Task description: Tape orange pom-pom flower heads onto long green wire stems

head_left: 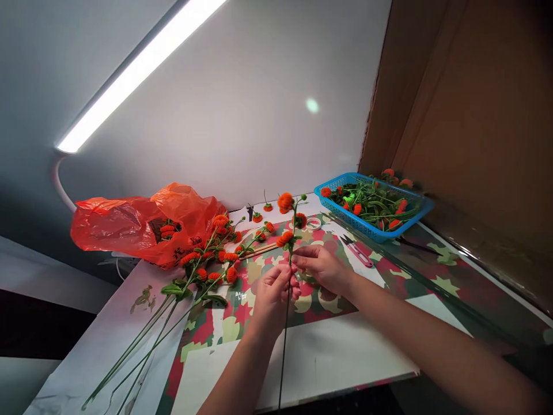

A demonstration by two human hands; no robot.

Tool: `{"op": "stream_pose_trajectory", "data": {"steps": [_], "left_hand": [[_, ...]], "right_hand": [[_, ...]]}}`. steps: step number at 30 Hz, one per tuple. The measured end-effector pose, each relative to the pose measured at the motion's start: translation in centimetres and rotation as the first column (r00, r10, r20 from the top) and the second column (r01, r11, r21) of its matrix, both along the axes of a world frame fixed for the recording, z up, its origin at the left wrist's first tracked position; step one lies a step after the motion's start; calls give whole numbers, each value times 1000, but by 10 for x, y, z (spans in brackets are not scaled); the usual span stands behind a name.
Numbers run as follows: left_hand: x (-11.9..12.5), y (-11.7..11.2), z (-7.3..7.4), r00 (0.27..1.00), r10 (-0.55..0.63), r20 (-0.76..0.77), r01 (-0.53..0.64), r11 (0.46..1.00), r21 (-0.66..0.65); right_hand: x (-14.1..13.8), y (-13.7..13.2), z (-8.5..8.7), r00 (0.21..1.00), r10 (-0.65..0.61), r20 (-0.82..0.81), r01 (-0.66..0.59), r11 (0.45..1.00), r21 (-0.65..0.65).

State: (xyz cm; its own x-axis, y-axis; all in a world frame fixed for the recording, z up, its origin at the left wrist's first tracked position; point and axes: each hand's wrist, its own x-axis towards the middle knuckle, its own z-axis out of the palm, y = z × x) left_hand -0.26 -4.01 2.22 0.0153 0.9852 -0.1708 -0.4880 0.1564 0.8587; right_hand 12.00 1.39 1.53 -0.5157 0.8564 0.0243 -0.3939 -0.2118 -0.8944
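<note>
Upright in front of me stands an artificial flower stem (284,351) with fuzzy orange blooms (286,201) and small green buds near its top. My left hand (275,286) is closed around the stem below the lowest bloom. Just above it, the fingers of my right hand (319,266) pinch the stem from the right side. Whether a thin strip or wire also sits between the right fingertips cannot be made out. Several finished-looking orange flower stems (203,282) lie in a bunch to the left of my hands.
A blue basket (375,233) of green and orange pieces stands back right. Pink-handled snips (359,253), a white tape roll (314,223) and long green wires (401,265) lie nearby. An orange plastic bag (125,227) sits at left, below a lit lamp (142,75).
</note>
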Motion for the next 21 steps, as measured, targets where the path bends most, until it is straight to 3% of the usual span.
{"op": "stream_pose_trajectory", "data": {"steps": [2,5,9,13,16,18,21], "left_hand": [[1,0,0,990,-58,130,66,996,-62],[2,-1,-1,986,-101,135,108,993,-44],[1,-3,-4,986,-46,-159,56,997,61],[-2,-5,-4,851,137,-506,-35,978,206],[-4,-6,-4,787,163,-595,-17,970,243],[-4,-6,-3,821,151,-551,-17,971,240],[-3,-4,-2,947,56,-316,-10,989,145]], "right_hand": [[0,0,1,996,71,-51,-73,996,-53],[2,0,2,992,117,-56,-123,985,-122],[5,1,1,998,62,24,-58,991,-117],[3,2,-3,991,-83,109,84,996,-8],[3,1,-1,982,-107,154,100,994,50],[4,0,1,982,-97,160,88,994,65],[6,0,3,991,-41,129,29,995,94]]}}
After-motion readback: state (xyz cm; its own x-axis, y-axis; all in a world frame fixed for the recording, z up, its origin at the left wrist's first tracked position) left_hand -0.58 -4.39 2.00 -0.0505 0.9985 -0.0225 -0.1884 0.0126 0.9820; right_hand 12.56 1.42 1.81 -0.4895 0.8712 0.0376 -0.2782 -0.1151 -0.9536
